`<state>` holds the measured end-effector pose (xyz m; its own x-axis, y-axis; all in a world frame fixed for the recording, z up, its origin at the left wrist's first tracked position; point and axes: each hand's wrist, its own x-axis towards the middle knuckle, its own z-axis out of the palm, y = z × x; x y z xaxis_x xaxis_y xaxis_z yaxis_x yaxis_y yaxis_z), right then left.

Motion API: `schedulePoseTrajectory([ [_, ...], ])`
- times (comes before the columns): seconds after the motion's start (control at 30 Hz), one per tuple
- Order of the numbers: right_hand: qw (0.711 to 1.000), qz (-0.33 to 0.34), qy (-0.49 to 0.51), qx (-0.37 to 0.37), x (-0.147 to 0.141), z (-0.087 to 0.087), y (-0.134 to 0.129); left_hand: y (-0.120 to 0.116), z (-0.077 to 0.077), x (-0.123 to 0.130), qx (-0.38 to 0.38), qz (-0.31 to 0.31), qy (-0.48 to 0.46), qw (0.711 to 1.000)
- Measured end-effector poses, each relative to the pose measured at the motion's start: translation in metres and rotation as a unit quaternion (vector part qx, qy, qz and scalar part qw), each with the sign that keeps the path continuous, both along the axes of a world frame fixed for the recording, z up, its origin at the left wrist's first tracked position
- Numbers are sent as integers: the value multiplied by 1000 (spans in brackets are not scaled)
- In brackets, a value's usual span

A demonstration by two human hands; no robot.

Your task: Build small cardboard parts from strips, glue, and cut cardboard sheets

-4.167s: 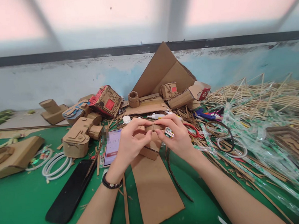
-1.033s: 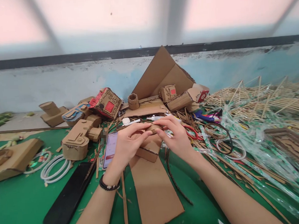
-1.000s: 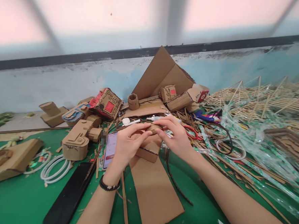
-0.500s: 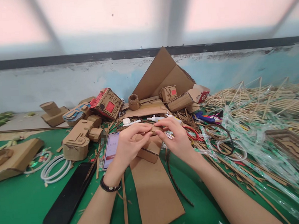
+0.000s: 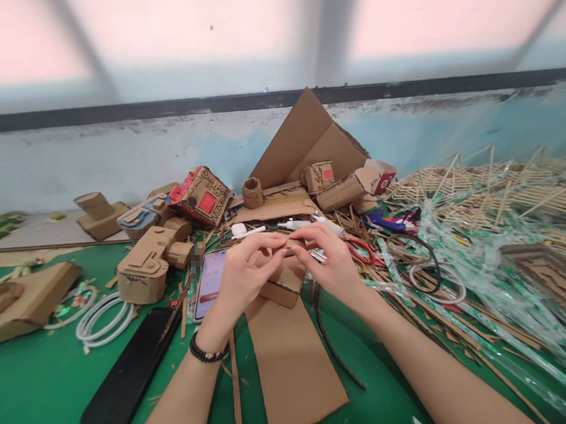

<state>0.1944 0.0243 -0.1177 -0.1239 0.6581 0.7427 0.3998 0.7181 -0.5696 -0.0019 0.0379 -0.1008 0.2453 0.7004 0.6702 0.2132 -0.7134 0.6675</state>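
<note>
Both hands meet over a small cardboard box [image 5: 286, 293] in the middle of the view. Thumb and fingers of my left hand [image 5: 248, 268] pinch the left end of a small cardboard piece [image 5: 294, 244]. At its right end, my right hand [image 5: 331, 257] pinches the same piece. The piece is held just above the box, partly covered by my fingertips; whether it touches the box is unclear. Below the box, a flat cardboard sheet [image 5: 293, 371] lies on the green table [image 5: 178, 385]. A lit phone [image 5: 210, 280] is partly behind my left hand.
On the left are a cardboard camera model [image 5: 142, 265], white coiled tubing [image 5: 102, 322] and a black flat object [image 5: 130, 375]. A decorated box [image 5: 200, 194] and a large folded cardboard [image 5: 312, 140] stand behind. Scraps, plastic strips [image 5: 491, 327] and a stick structure [image 5: 473, 187] crowd the right.
</note>
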Motion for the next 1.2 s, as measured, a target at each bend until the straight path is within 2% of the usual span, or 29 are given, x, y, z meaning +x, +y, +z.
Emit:
schedulePoseTrajectory([
  [0.33, 1000, 19, -9, -10, 3, 1, 1, 0, 2, -3, -18, -6, 1, 1000],
  [0.73, 1000, 6, -11, -14, 2, -2, 2, -5, 9, -4, -31, -15, 5, 999],
  [0.93, 999, 6, -28, 15, 3, 0, 2, -3, 6, -3, -26, -12, -4, 1000],
  [1.2, 1000, -13, -11, 15, 3, -1, 3, -1, -1, 0, -6, 10, 12, 1000],
])
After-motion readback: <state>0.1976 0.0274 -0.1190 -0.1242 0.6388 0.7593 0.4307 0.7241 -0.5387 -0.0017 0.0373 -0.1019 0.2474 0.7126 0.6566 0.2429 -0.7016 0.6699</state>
